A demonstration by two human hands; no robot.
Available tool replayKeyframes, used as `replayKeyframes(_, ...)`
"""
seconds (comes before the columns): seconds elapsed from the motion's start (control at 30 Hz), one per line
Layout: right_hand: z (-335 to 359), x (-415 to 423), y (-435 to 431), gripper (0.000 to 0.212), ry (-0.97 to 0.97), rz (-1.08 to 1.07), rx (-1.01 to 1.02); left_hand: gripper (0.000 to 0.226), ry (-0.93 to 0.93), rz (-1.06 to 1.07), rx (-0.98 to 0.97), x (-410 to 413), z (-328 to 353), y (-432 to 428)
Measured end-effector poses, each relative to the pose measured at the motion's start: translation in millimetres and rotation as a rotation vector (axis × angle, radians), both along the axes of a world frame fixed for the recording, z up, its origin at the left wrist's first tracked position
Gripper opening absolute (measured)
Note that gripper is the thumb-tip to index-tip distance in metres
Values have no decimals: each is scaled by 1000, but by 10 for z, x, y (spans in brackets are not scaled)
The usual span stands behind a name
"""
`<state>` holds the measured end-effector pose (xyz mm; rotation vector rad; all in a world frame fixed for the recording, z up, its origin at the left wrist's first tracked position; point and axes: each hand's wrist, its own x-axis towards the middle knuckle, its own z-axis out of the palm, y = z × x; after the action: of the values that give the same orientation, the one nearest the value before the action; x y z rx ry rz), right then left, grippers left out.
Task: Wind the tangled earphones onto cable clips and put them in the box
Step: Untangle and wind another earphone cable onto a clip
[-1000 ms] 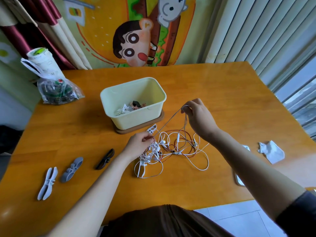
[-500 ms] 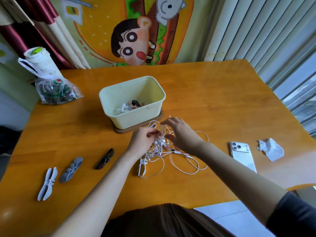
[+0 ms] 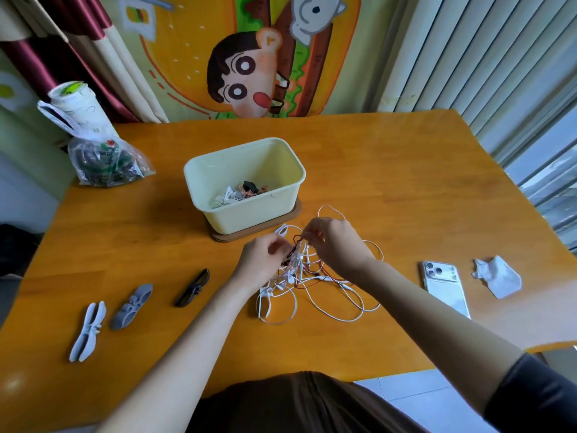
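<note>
A tangle of white and red earphone cables [image 3: 315,285] lies on the wooden table [image 3: 390,189] in front of me. My left hand [image 3: 260,260] grips the bunched part of the tangle. My right hand [image 3: 335,242] pinches a strand at the top of the same bunch, close to the left hand. The pale yellow box [image 3: 246,182] stands just behind on a brown base and holds wound earphones. Three cable clips lie at the left: a white one [image 3: 88,331], a grey one [image 3: 132,306] and a black one [image 3: 193,287].
A white phone [image 3: 445,287] lies face down at the right, a crumpled tissue [image 3: 498,276] beyond it. A plastic bag [image 3: 103,160] with a paper roll sits at the table's far left corner. The table's near edge runs by my body.
My right hand came down from holding a strand stretched up and to the right, and now pinches the tangle next to my left hand. The phone is uncovered.
</note>
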<state>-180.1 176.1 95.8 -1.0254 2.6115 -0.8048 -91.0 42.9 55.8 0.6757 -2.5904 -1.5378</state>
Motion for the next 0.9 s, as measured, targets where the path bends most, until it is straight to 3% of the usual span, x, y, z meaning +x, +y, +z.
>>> replayKeyframes(0.33, -54, -28, 16, 11, 1, -44, -63, 5, -81, -45, -151, 16, -7, 0)
replayKeyframes(0.53, -51, 0, 36, 15, -84, -90, -86, 20, -188, -84, -163, 27, -8, 28)
replayKeyframes(0.77, -75, 31, 69, 13, -247, -134, -139, 14, -66, 99, 254, 46, 124, 126)
replayKeyframes(0.9, -88, 60, 94, 12, -243, -135, -131, 20, -39, 128, 372, 50, 174, 178)
